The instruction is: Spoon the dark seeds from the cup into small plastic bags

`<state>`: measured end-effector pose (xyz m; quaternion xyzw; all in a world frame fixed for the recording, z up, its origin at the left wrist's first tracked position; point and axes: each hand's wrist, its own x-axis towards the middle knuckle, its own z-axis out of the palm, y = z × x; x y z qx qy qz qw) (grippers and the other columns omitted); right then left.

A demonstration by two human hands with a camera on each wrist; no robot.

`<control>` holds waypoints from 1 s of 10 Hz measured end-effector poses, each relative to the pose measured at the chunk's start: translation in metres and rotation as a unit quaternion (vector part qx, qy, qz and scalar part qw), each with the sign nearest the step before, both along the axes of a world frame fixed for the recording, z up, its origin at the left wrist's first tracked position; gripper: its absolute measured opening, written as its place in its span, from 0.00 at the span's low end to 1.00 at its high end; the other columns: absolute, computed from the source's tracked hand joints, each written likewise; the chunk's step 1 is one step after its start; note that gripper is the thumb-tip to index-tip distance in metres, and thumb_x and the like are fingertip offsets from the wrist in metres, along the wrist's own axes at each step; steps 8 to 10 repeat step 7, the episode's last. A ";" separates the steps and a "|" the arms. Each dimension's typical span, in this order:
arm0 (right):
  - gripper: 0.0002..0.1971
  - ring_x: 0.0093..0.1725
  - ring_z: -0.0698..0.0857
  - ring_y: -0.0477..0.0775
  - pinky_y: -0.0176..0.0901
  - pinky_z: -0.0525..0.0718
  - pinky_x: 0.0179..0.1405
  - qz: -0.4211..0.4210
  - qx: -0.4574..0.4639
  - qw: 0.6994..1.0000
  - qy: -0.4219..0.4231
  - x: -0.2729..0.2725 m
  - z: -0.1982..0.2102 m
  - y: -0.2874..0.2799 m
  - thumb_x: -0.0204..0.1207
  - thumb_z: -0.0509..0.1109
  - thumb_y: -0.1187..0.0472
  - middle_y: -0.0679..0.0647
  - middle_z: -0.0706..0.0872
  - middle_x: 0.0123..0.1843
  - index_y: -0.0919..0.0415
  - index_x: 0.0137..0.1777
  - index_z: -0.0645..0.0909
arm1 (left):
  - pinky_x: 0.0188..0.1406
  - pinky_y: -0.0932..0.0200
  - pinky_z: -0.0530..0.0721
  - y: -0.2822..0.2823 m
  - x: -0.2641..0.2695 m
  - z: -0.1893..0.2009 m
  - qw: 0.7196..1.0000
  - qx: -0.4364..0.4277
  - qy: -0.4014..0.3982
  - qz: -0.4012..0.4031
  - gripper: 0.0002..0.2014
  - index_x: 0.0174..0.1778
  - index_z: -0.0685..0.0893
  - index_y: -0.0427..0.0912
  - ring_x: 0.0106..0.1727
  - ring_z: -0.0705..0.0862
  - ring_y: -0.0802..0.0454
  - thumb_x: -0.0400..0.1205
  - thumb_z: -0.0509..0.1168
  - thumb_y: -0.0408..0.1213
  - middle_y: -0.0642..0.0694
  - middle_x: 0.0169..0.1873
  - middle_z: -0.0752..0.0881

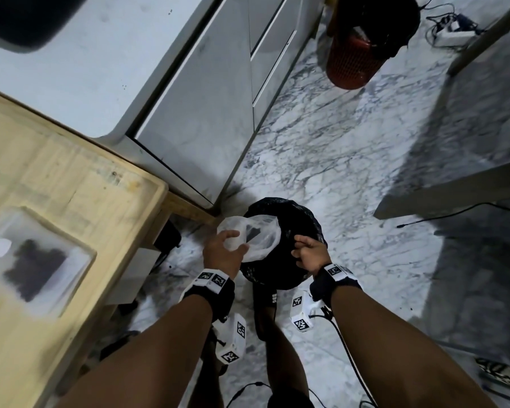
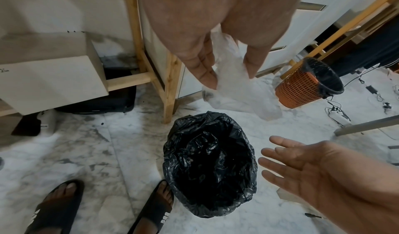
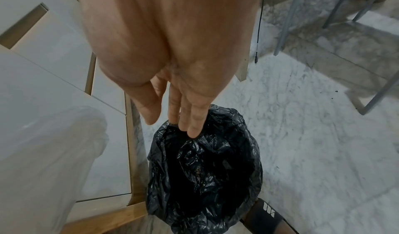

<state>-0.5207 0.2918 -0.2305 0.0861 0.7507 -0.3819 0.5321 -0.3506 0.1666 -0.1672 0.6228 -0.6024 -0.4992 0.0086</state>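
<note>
My left hand (image 1: 233, 241) pinches a crumpled translucent plastic bag (image 1: 262, 235) between thumb and fingers, holding it over a black-lined bin (image 1: 306, 214) on the floor. In the left wrist view the bag (image 2: 235, 92) hangs from the left hand (image 2: 230, 77) above the bin (image 2: 207, 166). My right hand (image 1: 299, 248) hovers at the bin's right rim, holding nothing. Its fingers are spread in the left wrist view (image 2: 270, 154) and point straight down at the bin liner (image 3: 205, 169) in the right wrist view (image 3: 172, 126). No cup or spoon is in view.
A wooden table (image 1: 56, 172) stands at left with a blurred clear packet of dark material (image 1: 33, 263) on it. White cabinets lie behind. An orange mesh basket (image 1: 354, 60) and cables sit farther back on the marble floor. Sandalled feet (image 2: 153, 208) stand by the bin.
</note>
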 end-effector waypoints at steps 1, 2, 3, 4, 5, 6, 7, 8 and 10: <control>0.22 0.45 0.83 0.57 0.43 0.79 0.32 -0.023 0.005 1.000 0.000 -0.005 0.004 0.012 0.76 0.64 0.81 0.59 0.81 0.56 0.69 0.69 0.80 | 0.55 0.66 0.71 0.003 -0.007 0.003 1.000 0.011 0.020 -0.004 0.13 0.55 0.86 0.45 0.72 0.76 0.47 0.75 0.75 0.37 0.43 0.69 0.80; 0.21 0.35 0.82 0.51 0.43 0.79 0.31 -0.066 0.004 0.998 -0.012 -0.009 0.014 0.026 0.78 0.61 0.83 0.58 0.81 0.49 0.70 0.68 0.80 | 0.54 0.67 0.72 0.008 -0.017 0.006 0.999 0.024 0.026 -0.029 0.12 0.54 0.86 0.47 0.71 0.76 0.49 0.75 0.75 0.38 0.45 0.69 0.79; 0.20 0.40 0.83 0.54 0.48 0.81 0.38 -0.083 0.009 0.996 -0.009 -0.012 0.024 0.038 0.76 0.66 0.81 0.61 0.83 0.52 0.69 0.66 0.81 | 0.56 0.63 0.75 0.011 -0.026 0.008 0.995 0.038 0.067 -0.058 0.13 0.56 0.87 0.44 0.70 0.78 0.47 0.76 0.75 0.36 0.43 0.66 0.82; 0.20 0.51 0.85 0.61 0.58 0.87 0.52 -0.074 0.019 0.997 0.002 -0.013 0.033 0.046 0.75 0.69 0.79 0.63 0.85 0.57 0.67 0.65 0.83 | 0.57 0.61 0.78 0.014 -0.033 0.013 0.991 0.045 0.076 -0.105 0.17 0.62 0.86 0.44 0.63 0.81 0.46 0.77 0.74 0.36 0.41 0.62 0.84; 0.19 0.49 0.85 0.60 0.62 0.86 0.59 -0.074 0.019 0.997 0.004 -0.013 0.036 0.048 0.75 0.69 0.78 0.62 0.86 0.52 0.67 0.64 0.83 | 0.61 0.48 0.84 0.018 -0.039 0.010 0.986 0.087 0.088 -0.110 0.21 0.65 0.84 0.51 0.58 0.83 0.46 0.75 0.75 0.39 0.41 0.62 0.84; 0.18 0.48 0.85 0.59 0.61 0.86 0.58 -0.071 0.017 0.997 0.006 -0.011 0.042 0.046 0.74 0.69 0.77 0.61 0.88 0.49 0.65 0.62 0.84 | 0.63 0.48 0.83 0.020 -0.043 0.003 0.985 0.107 0.082 -0.112 0.26 0.68 0.81 0.49 0.62 0.82 0.50 0.73 0.76 0.38 0.41 0.62 0.84; 0.17 0.49 0.85 0.60 0.56 0.87 0.51 -0.069 0.010 0.998 0.005 -0.009 0.043 0.041 0.73 0.69 0.77 0.59 0.88 0.46 0.64 0.61 0.84 | 0.61 0.49 0.84 0.020 -0.048 0.000 0.987 0.099 0.076 -0.098 0.21 0.63 0.82 0.48 0.61 0.81 0.52 0.74 0.76 0.40 0.46 0.58 0.84; 0.17 0.49 0.85 0.60 0.56 0.87 0.51 -0.069 0.010 0.998 0.005 -0.009 0.043 0.041 0.73 0.69 0.77 0.59 0.88 0.46 0.64 0.61 0.84 | 0.61 0.49 0.84 0.020 -0.048 0.000 0.987 0.099 0.076 -0.098 0.21 0.63 0.82 0.48 0.61 0.81 0.52 0.74 0.76 0.40 0.46 0.58 0.84; 0.17 0.49 0.85 0.60 0.56 0.87 0.51 -0.069 0.010 0.998 0.005 -0.009 0.043 0.041 0.73 0.69 0.77 0.59 0.88 0.46 0.64 0.61 0.84 | 0.61 0.49 0.84 0.020 -0.048 0.000 0.987 0.099 0.076 -0.098 0.21 0.63 0.82 0.48 0.61 0.81 0.52 0.74 0.76 0.40 0.46 0.58 0.84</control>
